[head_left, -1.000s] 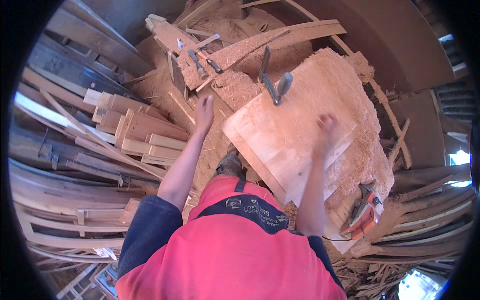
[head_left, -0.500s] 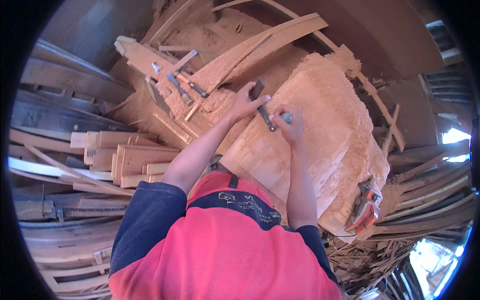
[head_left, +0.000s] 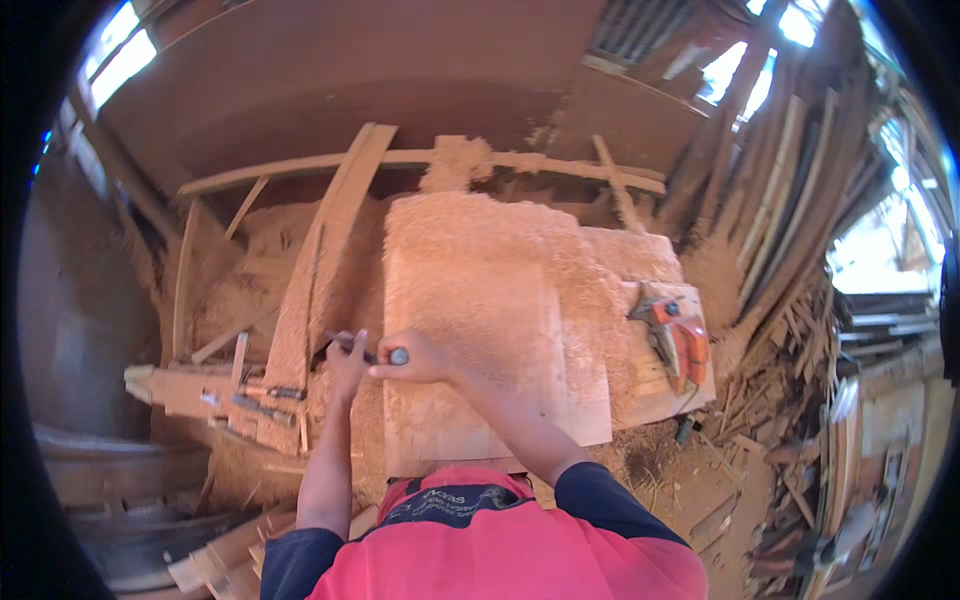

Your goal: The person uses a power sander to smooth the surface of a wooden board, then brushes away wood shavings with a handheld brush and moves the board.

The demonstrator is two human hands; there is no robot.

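At the left edge of a broad pale board (head_left: 480,380), my left hand (head_left: 347,368) is closed around a dark, flat-bladed tool (head_left: 370,356) that looks like a chisel. My right hand (head_left: 420,358) is a fist close beside it, gripping a thing with a grey round end (head_left: 399,356). Whether this end belongs to the same tool I cannot tell. Shavings (head_left: 450,235) thickly cover the far part of the board. An orange and grey electric planer (head_left: 677,342) rests to the right of it.
On a plank at the left lie an orange-handled tool (head_left: 275,391), another hand tool (head_left: 264,410) and a square (head_left: 239,358). Long curved planks (head_left: 318,250) lean beyond them. Wood scraps (head_left: 735,480) litter the right side, with tall timbers (head_left: 785,190) behind.
The view has turned, so the board now lies straighter ahead and the planer sits farther up. My hands have shifted left and lower in the picture, both still closed.
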